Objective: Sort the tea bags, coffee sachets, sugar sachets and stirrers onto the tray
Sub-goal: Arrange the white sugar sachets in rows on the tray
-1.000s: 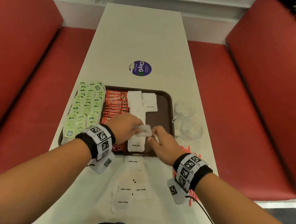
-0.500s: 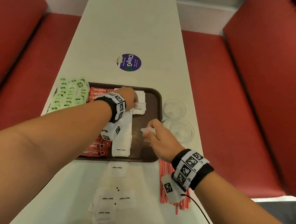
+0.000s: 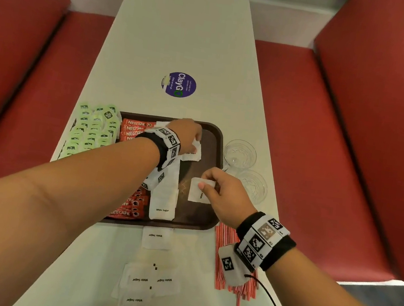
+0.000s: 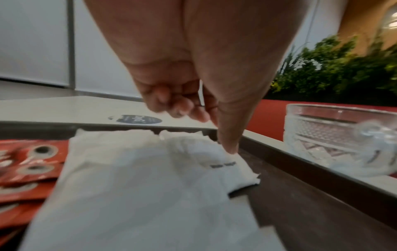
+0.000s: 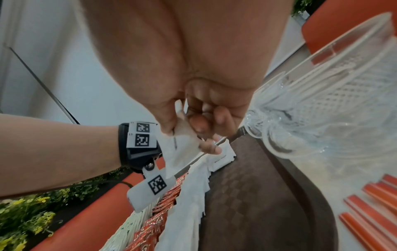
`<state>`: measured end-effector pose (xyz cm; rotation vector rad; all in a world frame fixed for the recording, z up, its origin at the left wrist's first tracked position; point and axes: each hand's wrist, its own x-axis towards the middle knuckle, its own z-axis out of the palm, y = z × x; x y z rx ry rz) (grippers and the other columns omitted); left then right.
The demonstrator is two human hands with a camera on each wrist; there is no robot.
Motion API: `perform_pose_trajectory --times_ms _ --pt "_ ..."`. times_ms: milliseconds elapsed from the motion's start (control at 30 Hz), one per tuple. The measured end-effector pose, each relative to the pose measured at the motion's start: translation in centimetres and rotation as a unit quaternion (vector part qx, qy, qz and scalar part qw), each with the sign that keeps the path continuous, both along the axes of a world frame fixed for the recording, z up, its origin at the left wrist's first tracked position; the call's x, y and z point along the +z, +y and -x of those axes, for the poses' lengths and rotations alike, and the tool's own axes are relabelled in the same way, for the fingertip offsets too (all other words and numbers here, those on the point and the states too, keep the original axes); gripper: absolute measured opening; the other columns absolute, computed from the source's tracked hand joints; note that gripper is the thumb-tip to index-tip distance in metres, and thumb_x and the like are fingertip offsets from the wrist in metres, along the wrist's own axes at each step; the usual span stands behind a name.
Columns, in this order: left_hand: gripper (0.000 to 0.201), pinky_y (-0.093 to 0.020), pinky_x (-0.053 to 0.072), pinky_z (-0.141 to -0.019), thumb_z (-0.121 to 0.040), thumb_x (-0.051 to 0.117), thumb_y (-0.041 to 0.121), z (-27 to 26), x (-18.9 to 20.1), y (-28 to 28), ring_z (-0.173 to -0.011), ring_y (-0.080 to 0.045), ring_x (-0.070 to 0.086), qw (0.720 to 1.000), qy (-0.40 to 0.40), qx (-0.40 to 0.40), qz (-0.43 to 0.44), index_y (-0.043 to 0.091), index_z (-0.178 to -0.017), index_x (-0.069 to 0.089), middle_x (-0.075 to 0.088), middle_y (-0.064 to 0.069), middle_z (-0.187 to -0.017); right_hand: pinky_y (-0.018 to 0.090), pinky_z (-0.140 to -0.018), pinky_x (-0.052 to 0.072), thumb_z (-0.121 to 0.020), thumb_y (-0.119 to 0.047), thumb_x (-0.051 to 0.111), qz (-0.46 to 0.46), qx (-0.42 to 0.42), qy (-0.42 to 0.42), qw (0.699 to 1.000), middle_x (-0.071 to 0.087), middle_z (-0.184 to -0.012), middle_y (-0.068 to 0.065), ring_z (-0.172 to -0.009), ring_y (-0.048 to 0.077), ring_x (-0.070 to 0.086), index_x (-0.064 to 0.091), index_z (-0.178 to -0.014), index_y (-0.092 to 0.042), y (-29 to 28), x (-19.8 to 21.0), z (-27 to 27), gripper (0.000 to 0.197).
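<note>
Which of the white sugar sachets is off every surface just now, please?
The sugar sachet pinched in the right hand above the tray; the others lie flat.

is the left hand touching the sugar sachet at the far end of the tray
Touching: the left wrist view shows the left hand with a fingertip pressed on the sugar sachet.

White sugar sachet (image 3: 200, 189) (label sideways) seemingly just above brown tray (image 3: 216, 139)

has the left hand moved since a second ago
Yes. The left hand went from the tray's near end to its far end, now touching a sugar sachet there.
</note>
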<state>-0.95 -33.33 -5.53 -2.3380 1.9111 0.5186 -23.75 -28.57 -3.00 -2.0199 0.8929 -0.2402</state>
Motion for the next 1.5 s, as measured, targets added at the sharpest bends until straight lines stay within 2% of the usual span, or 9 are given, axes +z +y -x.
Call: perform_pose_trajectory --times_ms 200,367,500,633,800,967,1133,1300,1500 --pt "0.038 -0.033 0.049 -0.093 -0.081 0.079 0.024 1.5 0.2 -0.9 -0.111 -0.023 0.059 0.992 -0.026 -0.086 -0.09 0.022 -0.117 0.067 0.063 -0.001 -0.12 0.035 -0.068 0.057 -0.101 -0.022 0.058 -0.052 -0.031 -0.008 0.998 0.069 -0.08 0.002 -0.067 0.014 0.067 0.059 -0.097 -0.021 -0.1 -0.4 0.1 0.004" --pt "0.034 -0.031 0.046 -0.091 -0.084 0.075 0.024 1.0 -0.2 -0.5 -0.111 -0.023 0.058 0.992 -0.03 -0.083 -0.085 0.024 -0.117 0.066 0.063 0.0 -0.121 0.034 -0.067 0.059 -0.103 -0.017 0.054 -0.107 -0.066 -0.042 0.991 0.072 -0.086 0.008 -0.069 0.02 0.071 0.056 -0.1 -0.015 -0.4 -0.3 0.2 0.004" --pt "0.023 -0.034 0.048 -0.089 -0.094 0.06 0.038 0.9 1.2 0.8 -0.106 -0.021 0.06 0.996 0.025 -0.08 -0.007 0.023 -0.11 0.068 0.065 0.002 -0.109 0.041 -0.066 0.06 -0.105 -0.015 0.048 -0.131 -0.086 -0.059 0.986 0.074 -0.082 0.011 -0.066 0.028 0.073 0.052 -0.101 -0.017 -0.6 -0.1 -0.1 0.005" --pt "0.043 -0.033 0.049 -0.079 -0.099 0.044 0.053 1.6 3.9 2.7 -0.086 -0.015 0.063 0.989 0.095 -0.094 0.057 0.02 -0.098 0.071 0.07 0.003 -0.091 0.045 -0.056 0.056 -0.108 -0.019 0.04 -0.158 -0.091 -0.069 0.981 0.073 -0.078 0.016 -0.062 0.04 0.069 0.044 -0.106 -0.015 -0.6 -0.1 -0.4 0.005" --pt "0.032 -0.024 0.047 -0.068 -0.088 0.063 0.056 1.8 5.6 6.0 -0.072 -0.004 0.06 0.973 0.204 -0.108 0.02 0.027 -0.093 0.074 0.067 0.013 -0.076 0.043 -0.054 0.053 -0.109 -0.022 0.037 -0.159 -0.085 -0.065 0.981 0.075 -0.084 0.012 -0.061 0.039 0.069 0.041 -0.108 -0.014 -0.4 -0.2 -0.6 0.009" --pt "0.022 -0.021 0.039 -0.07 -0.091 0.067 0.038 0.4 4.2 5.8 -0.076 -0.004 0.055 0.986 0.14 -0.061 0.067 0.021 -0.104 0.073 0.067 0.011 -0.087 0.035 -0.053 0.056 -0.105 -0.018 0.045 -0.154 -0.077 -0.043 0.984 0.073 -0.094 0.003 -0.057 0.026 0.067 0.039 -0.117 -0.018 0.5 0.1 -0.3 0.013" --pt "0.026 -0.036 0.05 -0.088 -0.094 0.062 0.039 -1.4 2.1 3.9 -0.1 -0.02 0.06 0.999 0.036 0.018 0.006 0.022 -0.111 0.071 0.069 0.0 -0.107 0.033 -0.055 0.056 -0.101 -0.023 0.053 -0.13 0.007 0.028 0.991 0.072 -0.092 0.0 -0.062 0.023 0.069 0.049 -0.113 -0.019 1.5 -0.4 0.4 0.013" --pt "0.025 -0.035 0.052 -0.088 -0.091 0.066 0.039 -0.5 0.0 2.2 -0.101 -0.021 0.063 0.999 -0.006 -0.012 -0.041 0.023 -0.109 0.073 0.07 0.002 -0.11 0.033 -0.075 0.058 -0.096 -0.029 0.061 -0.04 0.113 0.115 0.986 0.069 -0.091 -0.004 -0.078 0.013 0.065 0.061 -0.099 -0.022 2.4 -1.4 1.0 0.007" --pt "0.029 -0.039 0.055 -0.089 -0.089 0.066 0.046 -0.5 -0.8 1.3 -0.096 -0.022 0.064 0.996 -0.059 0.021 -0.058 0.023 -0.106 0.072 0.069 0.001 -0.103 0.029 -0.08 0.052 -0.098 -0.032 0.059 0.038 0.214 0.182 0.959 0.071 -0.101 -0.002 -0.085 0.012 0.061 0.068 -0.108 -0.02 3.9 -1.7 1.7 0.018"
